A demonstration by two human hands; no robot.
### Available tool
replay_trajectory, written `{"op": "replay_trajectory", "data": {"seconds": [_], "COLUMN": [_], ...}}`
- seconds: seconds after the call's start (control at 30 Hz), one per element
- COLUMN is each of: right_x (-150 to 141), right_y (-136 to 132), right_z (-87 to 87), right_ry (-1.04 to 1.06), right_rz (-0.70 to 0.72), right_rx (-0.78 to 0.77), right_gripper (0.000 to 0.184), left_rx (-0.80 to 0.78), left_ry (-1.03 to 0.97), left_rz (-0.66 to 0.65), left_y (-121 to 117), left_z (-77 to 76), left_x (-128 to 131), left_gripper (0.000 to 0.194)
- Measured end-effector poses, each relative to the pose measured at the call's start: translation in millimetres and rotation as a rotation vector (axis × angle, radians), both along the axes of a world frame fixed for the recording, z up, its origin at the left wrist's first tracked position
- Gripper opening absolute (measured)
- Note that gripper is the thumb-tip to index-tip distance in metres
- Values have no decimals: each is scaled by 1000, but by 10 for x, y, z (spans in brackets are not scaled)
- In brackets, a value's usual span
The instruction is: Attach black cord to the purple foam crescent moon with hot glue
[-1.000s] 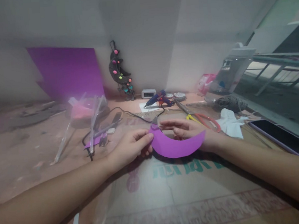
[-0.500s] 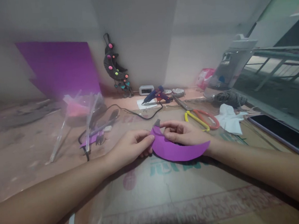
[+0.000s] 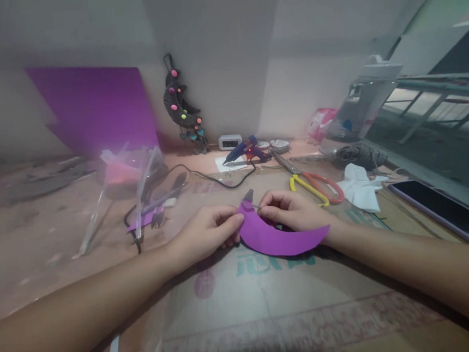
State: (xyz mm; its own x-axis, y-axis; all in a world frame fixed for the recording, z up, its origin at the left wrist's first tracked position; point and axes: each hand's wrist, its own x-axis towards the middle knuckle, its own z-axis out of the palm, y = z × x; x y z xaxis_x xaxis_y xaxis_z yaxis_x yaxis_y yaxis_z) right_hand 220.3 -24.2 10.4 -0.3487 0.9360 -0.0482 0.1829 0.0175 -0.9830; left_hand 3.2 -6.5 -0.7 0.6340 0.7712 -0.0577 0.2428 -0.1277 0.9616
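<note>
A purple paper crescent (image 3: 283, 240) is held just above the cardboard in the middle. My left hand (image 3: 218, 226) pinches its left edge near the upper tip, thumb on top. Dark grey material (image 3: 248, 196) covers that tip. My right hand (image 3: 284, 209) is closed beside the inner curve, thumb and forefinger pinched together. A thin grey strand (image 3: 258, 207) seems to run from the crescent into those fingertips; its full length is hidden. The crescent's other point reaches across to my right wrist.
Behind the hands lie a glue gun (image 3: 242, 150) with its cord, scissors (image 3: 307, 183), and a small digital clock (image 3: 230, 142). A decorated dark crescent (image 3: 181, 104) hangs at the wall. Purple sheets (image 3: 97, 108) stand left; tissue (image 3: 358, 187), a grey yarn bundle (image 3: 359, 155) and phone (image 3: 447, 212) lie right.
My right fingertips have drawn slightly away from the crescent's upper tip, showing more of its inner edge. The left hand keeps its pinch almost in place.
</note>
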Motion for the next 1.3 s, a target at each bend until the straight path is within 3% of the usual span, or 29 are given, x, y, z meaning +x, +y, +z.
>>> {"op": "replay_trajectory", "data": {"seconds": [0.2, 0.4, 0.53, 0.63, 0.7, 0.87, 0.97, 1.3], "right_x": [-11, -6, 28, 58, 71, 68, 67, 99], "right_y": [-39, -9, -18, -20, -16, -19, -27, 5], "right_z": [1, -74, -25, 24, 35, 27, 28, -21], "right_ry": [73, 270, 132, -67, -93, 74, 132, 186], "right_rz": [12, 28, 51, 36, 7, -15, 31, -16], "right_rx": [-42, 1, 50, 248, 299, 26, -60, -58], "right_gripper": [43, 35, 34, 33, 33, 33, 34, 36], "left_rx": [9, 3, -4, -13, -10, -13, -11, 6], "left_ry": [17, 16, 10, -10, -21, -30, -22, -12], "left_rz": [-3, 3, 8, 3, 1, 2, -4, -12], "left_y": [-13, -17, -22, -22, -21, -23, -26, -19], "left_z": [39, 49, 49, 36, 25, 30, 49, 51], "left_x": [10, 14, 12, 9, 6, 5, 6, 2], "left_gripper": [35, 34, 35, 34, 34, 33, 32, 34]}}
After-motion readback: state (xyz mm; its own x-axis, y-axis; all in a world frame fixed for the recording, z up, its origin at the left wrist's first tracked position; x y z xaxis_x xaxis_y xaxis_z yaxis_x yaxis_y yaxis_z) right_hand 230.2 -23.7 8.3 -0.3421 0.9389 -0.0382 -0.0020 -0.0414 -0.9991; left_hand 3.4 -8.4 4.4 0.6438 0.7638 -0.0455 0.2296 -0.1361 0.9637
